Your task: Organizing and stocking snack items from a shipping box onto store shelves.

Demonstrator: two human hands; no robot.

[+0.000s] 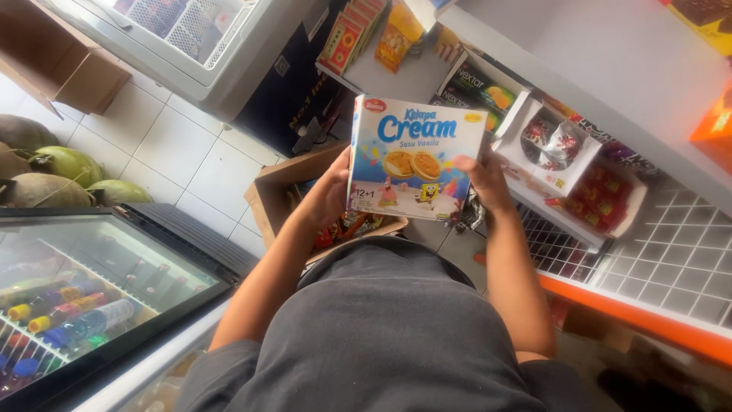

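Both hands, left hand (329, 194) and right hand (484, 181), grip the side edges of the biscuit box (415, 156), which seems light, stiff cardboard, easily dented.

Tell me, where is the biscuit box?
Centre of the head view: the biscuit box is held between both hands, above an open carton on the floor.

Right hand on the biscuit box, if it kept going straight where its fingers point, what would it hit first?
Probably the open display carton of dark snack packs on the white shelf, up past the biscuit box the right hand grips; depth is unclear.
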